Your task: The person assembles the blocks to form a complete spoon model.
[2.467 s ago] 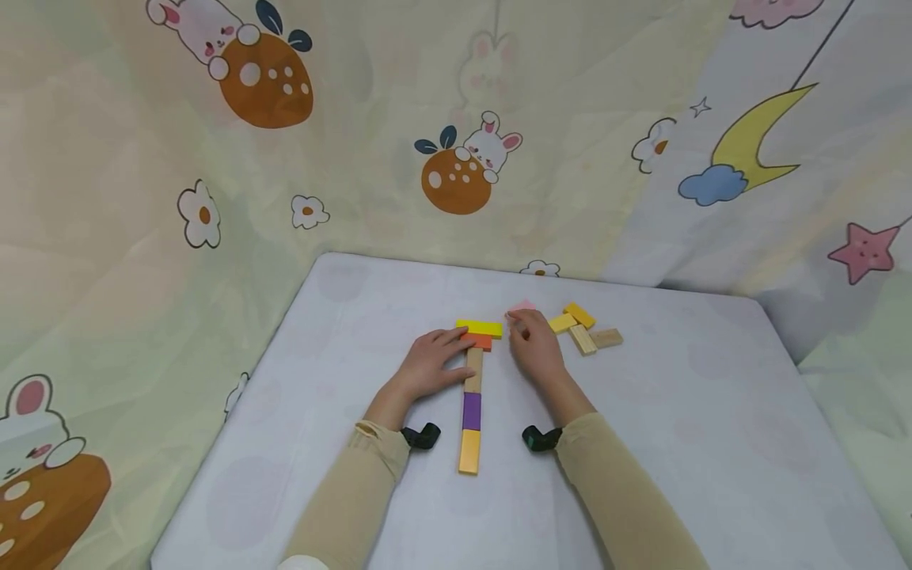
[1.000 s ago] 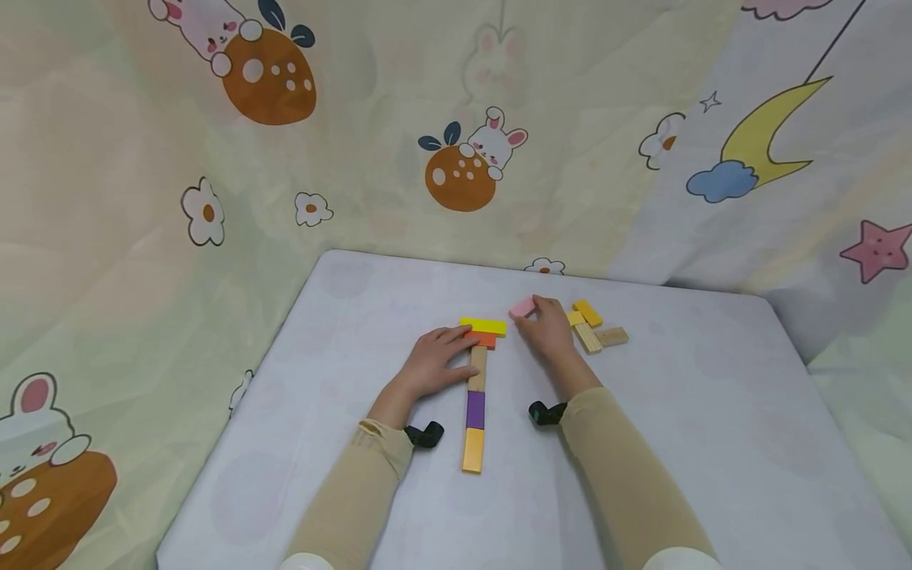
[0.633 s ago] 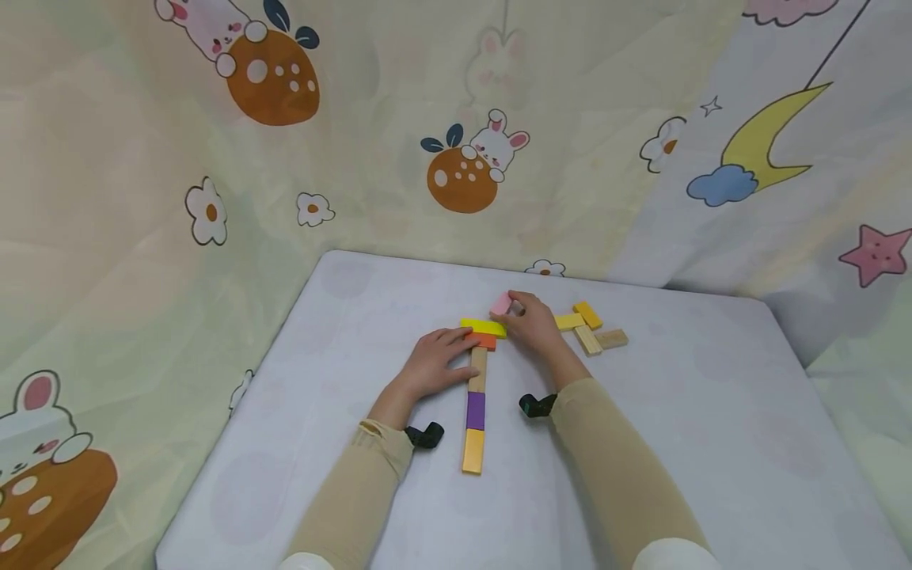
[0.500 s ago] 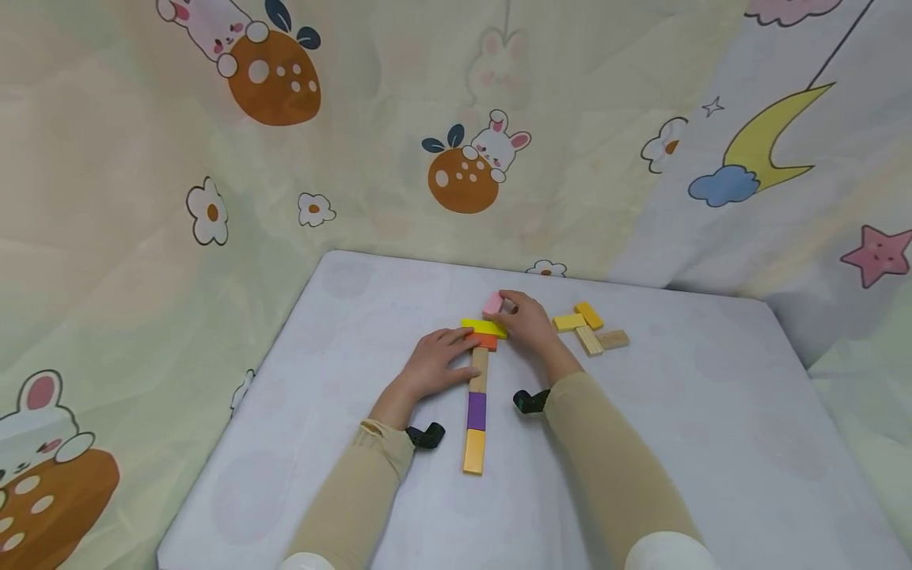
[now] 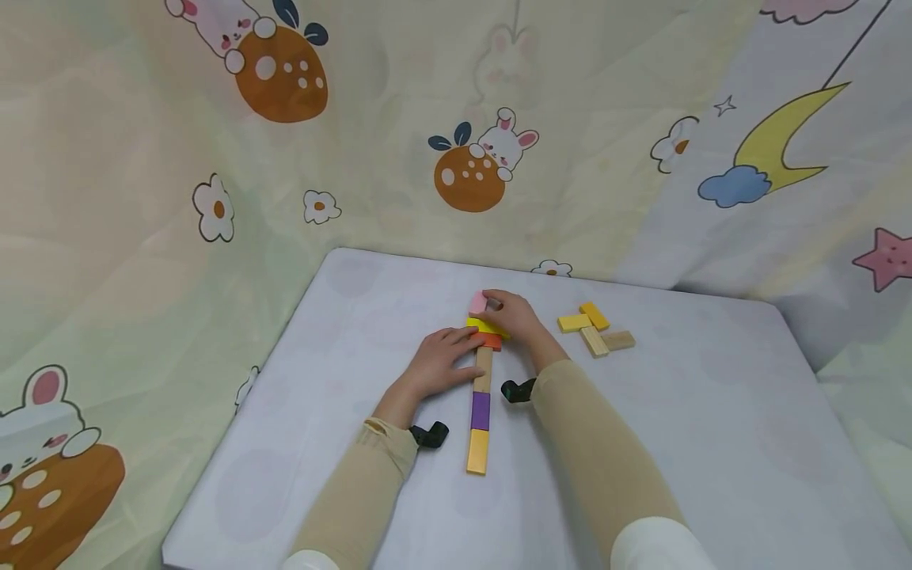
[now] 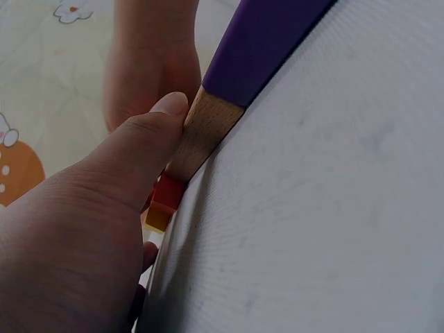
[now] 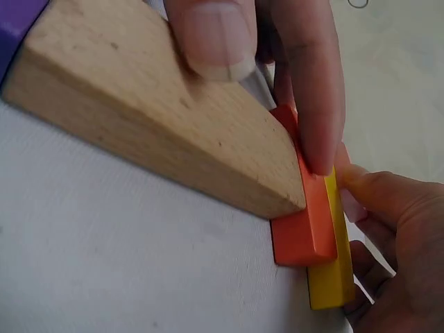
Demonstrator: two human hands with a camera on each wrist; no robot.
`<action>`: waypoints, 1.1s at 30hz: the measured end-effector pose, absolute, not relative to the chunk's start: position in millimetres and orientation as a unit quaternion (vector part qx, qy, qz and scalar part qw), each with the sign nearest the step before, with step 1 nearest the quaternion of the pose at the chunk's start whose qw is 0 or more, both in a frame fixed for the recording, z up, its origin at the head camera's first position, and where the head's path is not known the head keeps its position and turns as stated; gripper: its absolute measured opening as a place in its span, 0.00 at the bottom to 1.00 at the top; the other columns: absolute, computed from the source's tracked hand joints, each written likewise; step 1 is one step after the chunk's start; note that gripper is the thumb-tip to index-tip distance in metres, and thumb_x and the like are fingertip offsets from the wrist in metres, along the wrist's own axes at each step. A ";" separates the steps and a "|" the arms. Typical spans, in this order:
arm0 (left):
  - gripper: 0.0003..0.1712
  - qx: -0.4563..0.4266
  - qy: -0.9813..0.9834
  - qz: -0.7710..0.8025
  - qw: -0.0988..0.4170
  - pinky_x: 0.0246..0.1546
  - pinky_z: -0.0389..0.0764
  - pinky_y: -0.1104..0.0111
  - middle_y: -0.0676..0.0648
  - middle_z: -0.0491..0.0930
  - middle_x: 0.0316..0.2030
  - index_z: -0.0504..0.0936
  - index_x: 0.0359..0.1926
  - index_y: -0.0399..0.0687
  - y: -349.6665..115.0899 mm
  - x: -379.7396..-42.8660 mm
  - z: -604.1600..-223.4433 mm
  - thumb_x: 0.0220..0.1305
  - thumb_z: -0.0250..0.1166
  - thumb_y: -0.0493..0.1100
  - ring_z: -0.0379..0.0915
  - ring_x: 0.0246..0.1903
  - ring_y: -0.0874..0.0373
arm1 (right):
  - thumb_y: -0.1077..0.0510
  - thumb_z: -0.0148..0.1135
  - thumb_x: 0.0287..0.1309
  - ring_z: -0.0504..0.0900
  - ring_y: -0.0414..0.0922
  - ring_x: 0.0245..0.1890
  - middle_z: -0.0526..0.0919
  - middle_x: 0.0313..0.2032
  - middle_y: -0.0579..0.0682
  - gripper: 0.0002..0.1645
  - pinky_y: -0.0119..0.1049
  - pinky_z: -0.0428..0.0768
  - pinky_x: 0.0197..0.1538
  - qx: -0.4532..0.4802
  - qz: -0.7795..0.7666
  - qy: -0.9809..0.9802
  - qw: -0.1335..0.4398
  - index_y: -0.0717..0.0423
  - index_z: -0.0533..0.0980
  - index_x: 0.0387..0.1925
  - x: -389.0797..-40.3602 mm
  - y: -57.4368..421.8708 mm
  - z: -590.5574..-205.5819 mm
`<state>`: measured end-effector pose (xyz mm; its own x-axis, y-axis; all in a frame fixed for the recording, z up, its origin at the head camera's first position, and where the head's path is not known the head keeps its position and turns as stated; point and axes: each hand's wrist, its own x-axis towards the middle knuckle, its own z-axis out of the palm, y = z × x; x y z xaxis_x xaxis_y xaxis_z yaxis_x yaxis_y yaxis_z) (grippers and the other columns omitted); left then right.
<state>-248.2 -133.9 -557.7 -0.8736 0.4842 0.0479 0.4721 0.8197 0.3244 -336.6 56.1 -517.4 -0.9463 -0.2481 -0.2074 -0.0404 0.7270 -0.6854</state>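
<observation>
My right hand (image 5: 514, 314) pinches a pink wooden block (image 5: 478, 302) between thumb and fingers, right at the far side of a yellow block (image 5: 476, 324). Whether pink and yellow touch is hard to tell. An orange block (image 7: 298, 236) lies crosswise against the yellow one. From its middle a line of blocks runs toward me: plain wood (image 7: 152, 111), purple (image 5: 480, 411), then light orange (image 5: 477, 452). My left hand (image 5: 436, 364) rests over the row, fingertips on the orange block and thumb on the plain one.
To the right lie loose blocks: a pale yellow one (image 5: 574, 323), an amber one (image 5: 594, 315) and two plain ones, the outer of which (image 5: 617, 340) points rightward. The white table (image 5: 712, 443) meets a patterned cloth (image 5: 385, 158) at its far edge.
My right hand has carried the pink block leftward from beside the loose blocks to the far side of the yellow block, turning it on the way. My left hand stays in place.
</observation>
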 end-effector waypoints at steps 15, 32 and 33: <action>0.39 0.254 0.953 0.163 0.020 0.72 0.59 0.51 0.58 0.57 0.76 0.61 0.74 0.72 -134.4 -247.8 -556.7 0.65 0.52 0.73 0.57 0.72 0.50 | 0.51 0.55 0.69 0.66 0.53 0.70 0.66 0.72 0.48 0.32 0.53 0.63 0.74 -0.136 -0.328 0.923 0.150 0.43 0.65 0.72 -340.2 49.2 -521.3; 0.39 0.253 0.953 0.165 0.022 0.72 0.59 0.50 0.58 0.57 0.76 0.60 0.74 0.73 -135.1 -248.3 -557.9 0.65 0.52 0.74 0.56 0.72 0.50 | 0.56 0.43 0.71 0.54 0.53 0.77 0.61 0.75 0.44 0.30 0.56 0.50 0.77 -0.144 -0.323 0.926 0.129 0.41 0.65 0.72 -338.8 52.1 -532.0; 0.39 0.254 0.953 0.165 0.021 0.72 0.59 0.50 0.58 0.57 0.76 0.60 0.74 0.73 -135.3 -248.3 -557.9 0.64 0.52 0.74 0.56 0.72 0.49 | 0.56 0.43 0.71 0.54 0.52 0.77 0.61 0.75 0.45 0.29 0.55 0.51 0.77 -0.143 -0.330 0.924 0.127 0.41 0.66 0.72 -338.1 53.7 -532.3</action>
